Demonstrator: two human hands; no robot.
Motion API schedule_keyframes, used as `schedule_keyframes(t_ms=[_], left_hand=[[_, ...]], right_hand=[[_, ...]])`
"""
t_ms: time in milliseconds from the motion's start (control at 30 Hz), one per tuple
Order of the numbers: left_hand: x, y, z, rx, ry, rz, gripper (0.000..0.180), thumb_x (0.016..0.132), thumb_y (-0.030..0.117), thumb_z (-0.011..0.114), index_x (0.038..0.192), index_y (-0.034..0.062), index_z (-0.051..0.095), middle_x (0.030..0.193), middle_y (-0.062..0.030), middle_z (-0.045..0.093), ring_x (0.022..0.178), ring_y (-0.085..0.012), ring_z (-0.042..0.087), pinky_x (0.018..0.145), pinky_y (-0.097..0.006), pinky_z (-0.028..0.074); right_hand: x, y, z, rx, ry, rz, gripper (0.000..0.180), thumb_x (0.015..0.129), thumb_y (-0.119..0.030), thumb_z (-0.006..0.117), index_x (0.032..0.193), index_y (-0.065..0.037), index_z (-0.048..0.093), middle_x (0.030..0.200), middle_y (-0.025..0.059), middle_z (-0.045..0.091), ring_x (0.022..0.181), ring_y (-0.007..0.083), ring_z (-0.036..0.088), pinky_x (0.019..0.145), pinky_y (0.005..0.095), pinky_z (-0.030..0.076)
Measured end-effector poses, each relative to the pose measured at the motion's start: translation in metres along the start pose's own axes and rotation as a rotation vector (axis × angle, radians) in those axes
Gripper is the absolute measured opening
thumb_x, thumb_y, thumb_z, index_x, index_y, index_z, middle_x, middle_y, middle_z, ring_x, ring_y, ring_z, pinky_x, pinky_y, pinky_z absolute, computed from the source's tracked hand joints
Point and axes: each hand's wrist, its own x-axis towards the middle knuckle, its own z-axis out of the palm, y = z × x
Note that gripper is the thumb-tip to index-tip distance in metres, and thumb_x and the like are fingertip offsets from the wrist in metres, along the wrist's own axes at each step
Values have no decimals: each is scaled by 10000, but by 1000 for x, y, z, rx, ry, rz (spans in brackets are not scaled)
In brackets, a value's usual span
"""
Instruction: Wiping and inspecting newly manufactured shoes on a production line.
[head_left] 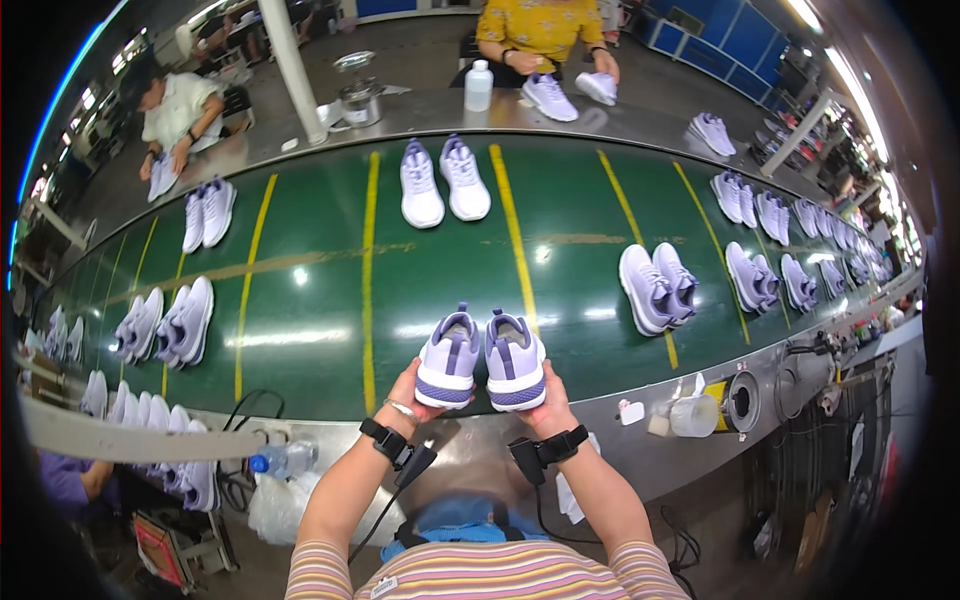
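A pair of lavender sneakers with white soles is side by side over the near edge of the green conveyor belt (pixel 310 350), heels toward me. My left hand (pixel 405 391) is closed round the outer side of the left sneaker (pixel 450 350). The outer side of the right sneaker (pixel 512 352) is in the grip of my right hand (pixel 553 404). Most of my fingers are hidden under the shoes. Straight ahead, another pair of pale sneakers (pixel 466 185) stands near the belt's far edge.
More sneaker pairs stand on the belt, such as one pair (pixel 650 290) to the right and another (pixel 185 320) to the left. A yellow-and-black can (pixel 738 402) and a white cup (pixel 694 416) sit on the metal ledge. Across the belt, a person in yellow (pixel 540 35) handles sneakers beside a bottle (pixel 478 88).
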Motion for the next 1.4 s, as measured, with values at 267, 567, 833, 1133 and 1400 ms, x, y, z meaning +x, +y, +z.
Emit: schedule_keyframes(t_ms=[267,567,833,1133,1400], left_hand=[[96,13,27,349,328,267,510,902,460,343,1234,84,434,1200,-132,514,1059,-297,533,863,-510,436],[79,-54,43,1503,-10,771,375,867,267,477,1139,9,486,868,-141,576,785,-251,536,760,-345,446],[-315,-18,-83,1974,940,377,193,767,254,576,782,72,641,778,-126,624,706,-285,602,637,-368,477],[-413,124,-255,2186,1303,-423,635,610,178,756,1198,283,540,1450,-148,134,1340,-329,92,1024,-606,50],[-444,137,-250,2327,1278,-44,409,586,402,703,949,221,661,1065,-140,523,1073,-299,453,1020,-530,175]], right_hand=[[80,-70,-9,-786,64,-387,515,888,-465,438,1268,-120,391,1191,104,507,1041,249,497,894,508,336],[102,-145,-68,-1016,91,-794,440,883,-222,523,1216,46,418,1114,126,528,966,191,516,853,329,409],[-25,-116,-26,-1515,207,-1038,282,852,-189,543,1002,44,595,976,148,619,857,215,582,724,299,476],[-113,19,15,-1720,-85,-582,354,887,-226,511,1091,62,537,1069,128,583,924,184,556,778,314,450],[-144,75,29,-1848,-183,-614,277,865,-201,555,1022,24,594,941,96,618,888,168,565,803,275,442]])
